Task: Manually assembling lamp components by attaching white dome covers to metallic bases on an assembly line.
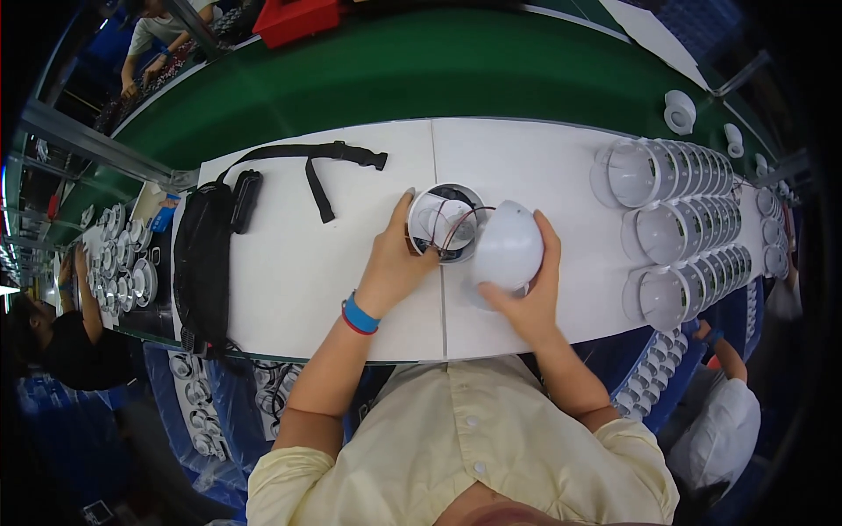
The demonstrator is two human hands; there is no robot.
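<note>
My left hand (399, 263) is closed around a round white housing (414, 223) whose open top shows dark parts and a white disc inside. In my right hand (537, 298) is a smooth white dome cover (509, 244), tilted toward the housing, fingers along its right side and thumb at its lower edge. Thin dark red wires (463, 221) arch from inside the housing toward the dome. Both pieces are over the white tabletop, close together; whether they touch is hard to tell. The dome's inner side is hidden.
Three rows of stacked clear-fronted white domes (662, 232) lie at the right. At the left are a black waist bag (203, 263) and its strap (317, 188). Beyond the white table (307, 307) runs a green belt (377, 74) with a red bin (296, 21). Other people work at both sides.
</note>
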